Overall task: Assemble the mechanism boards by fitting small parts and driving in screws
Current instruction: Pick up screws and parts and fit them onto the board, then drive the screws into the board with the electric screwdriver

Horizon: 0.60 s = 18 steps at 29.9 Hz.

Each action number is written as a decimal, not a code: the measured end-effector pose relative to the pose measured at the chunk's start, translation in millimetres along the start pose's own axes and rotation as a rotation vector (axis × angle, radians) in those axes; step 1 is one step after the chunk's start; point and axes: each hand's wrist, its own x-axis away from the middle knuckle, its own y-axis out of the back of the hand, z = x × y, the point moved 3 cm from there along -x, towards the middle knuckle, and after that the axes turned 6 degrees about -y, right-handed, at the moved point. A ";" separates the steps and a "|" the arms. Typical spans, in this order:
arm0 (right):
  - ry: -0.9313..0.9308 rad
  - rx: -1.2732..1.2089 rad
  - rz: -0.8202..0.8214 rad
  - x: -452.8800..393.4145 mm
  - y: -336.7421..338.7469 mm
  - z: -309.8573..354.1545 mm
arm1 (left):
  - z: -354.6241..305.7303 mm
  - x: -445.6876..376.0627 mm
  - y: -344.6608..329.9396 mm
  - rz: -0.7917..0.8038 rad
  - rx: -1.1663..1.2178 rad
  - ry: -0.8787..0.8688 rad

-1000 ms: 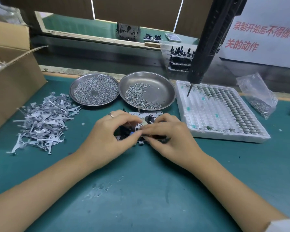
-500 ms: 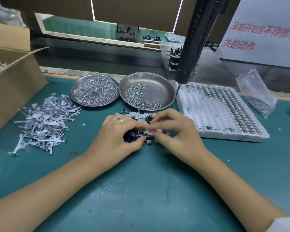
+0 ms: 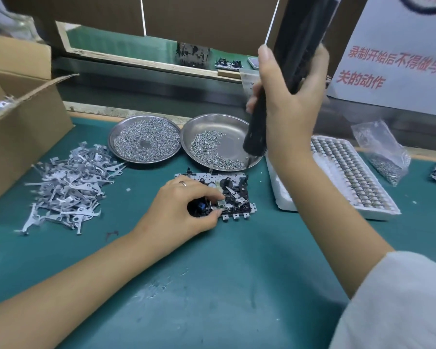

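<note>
A mechanism board (image 3: pixel 233 195) of grey metal and black parts lies flat on the green mat in the middle. My left hand (image 3: pixel 184 207) rests on its left half, thumb and forefinger pinching the board near a small white part. My right hand (image 3: pixel 285 96) is raised and grips the black electric screwdriver (image 3: pixel 257 132), which hangs from above. The screwdriver's tip points down over the right steel dish (image 3: pixel 237 129), which holds loose screws. A second steel dish (image 3: pixel 120 136) to the left is full of screws.
A heap of flat grey metal levers (image 3: pixel 68 187) lies at the left. An open cardboard box (image 3: pixel 23 117) stands at the far left. A white foam tray (image 3: pixel 342 177) of small round parts sits at the right, with a plastic bag of screws (image 3: pixel 385 157) beyond it.
My right hand has left the board, risen and taken hold of the hanging screwdriver, which has swung left over the right dish. My left hand stays on the board.
</note>
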 end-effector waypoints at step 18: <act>-0.115 -0.259 0.058 51.0 -14.9 -17.0 | 4.3 -1.2 -1.7 -0.024 -0.041 -0.031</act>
